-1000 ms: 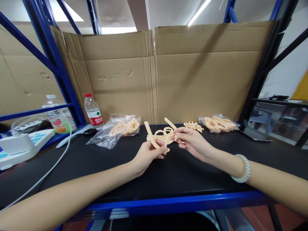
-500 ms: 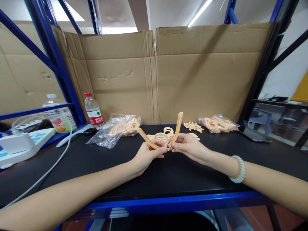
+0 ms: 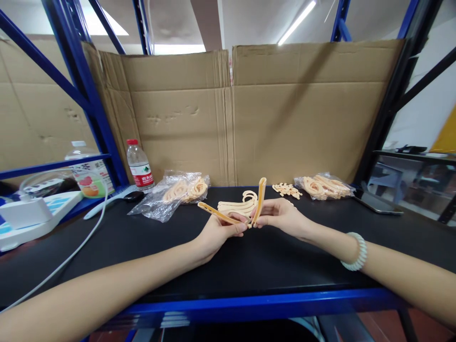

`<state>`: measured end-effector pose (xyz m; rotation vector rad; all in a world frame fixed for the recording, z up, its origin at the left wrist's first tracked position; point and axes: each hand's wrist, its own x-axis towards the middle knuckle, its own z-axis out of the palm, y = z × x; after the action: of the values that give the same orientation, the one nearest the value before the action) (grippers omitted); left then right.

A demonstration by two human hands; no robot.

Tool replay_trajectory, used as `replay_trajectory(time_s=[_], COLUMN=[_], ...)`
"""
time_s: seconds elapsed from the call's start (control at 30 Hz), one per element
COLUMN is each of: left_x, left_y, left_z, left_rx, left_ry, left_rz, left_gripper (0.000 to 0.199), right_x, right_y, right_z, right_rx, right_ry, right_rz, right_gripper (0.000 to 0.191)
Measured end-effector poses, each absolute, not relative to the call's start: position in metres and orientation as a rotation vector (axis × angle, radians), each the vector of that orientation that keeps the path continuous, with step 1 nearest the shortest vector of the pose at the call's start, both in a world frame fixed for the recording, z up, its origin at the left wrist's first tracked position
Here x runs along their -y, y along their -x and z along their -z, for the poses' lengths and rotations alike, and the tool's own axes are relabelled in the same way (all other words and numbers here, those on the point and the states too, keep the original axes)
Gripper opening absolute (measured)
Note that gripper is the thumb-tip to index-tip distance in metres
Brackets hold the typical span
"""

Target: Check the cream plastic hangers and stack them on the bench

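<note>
My left hand [image 3: 223, 232] pinches a long, pale wood-coloured strip [image 3: 215, 212] that slants up to the left. Between the fingers of my right hand [image 3: 281, 217] is another such strip [image 3: 261, 197], standing nearly upright. Both strips show a tan edge, and their lower ends meet or nearly touch between my fingertips; whether they are joined I cannot tell. Just behind my hands, several flat pale pieces [image 3: 233, 206] lie on the black tabletop [image 3: 285, 266], one with a curled end [image 3: 250, 194]. My fingers hide part of them.
At the back left, a clear plastic bag [image 3: 153, 207] holds more pale pieces, beside a red-capped bottle [image 3: 139, 164]. Small pieces [image 3: 287, 190] and another filled bag [image 3: 324, 185] lie at the back right. A white cable [image 3: 85, 237] crosses the left side. Cardboard [image 3: 302, 114] stands behind.
The strips have tilted: the left one lies flatter, and the right one's upper end has dropped and moved slightly left. A ring-like loop seen by my left fingers no longer shows there.
</note>
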<state>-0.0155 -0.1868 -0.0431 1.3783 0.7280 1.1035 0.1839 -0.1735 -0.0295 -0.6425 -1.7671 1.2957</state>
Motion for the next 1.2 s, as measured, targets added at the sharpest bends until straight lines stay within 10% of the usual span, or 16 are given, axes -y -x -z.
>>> replay_trajectory(time_s=[1.2], left_x=[0.206], left_y=[0.007], left_z=[0.038], left_rx=[-0.682], left_ry=[-1.111], left_rz=[-1.255], left_gripper=[0.021], right_x=[0.196], right_y=[-0.162], right_z=[0.042], right_rx=[1.682], right_ry=[0.578], right_rz=[-0.937], right_gripper=[0.013])
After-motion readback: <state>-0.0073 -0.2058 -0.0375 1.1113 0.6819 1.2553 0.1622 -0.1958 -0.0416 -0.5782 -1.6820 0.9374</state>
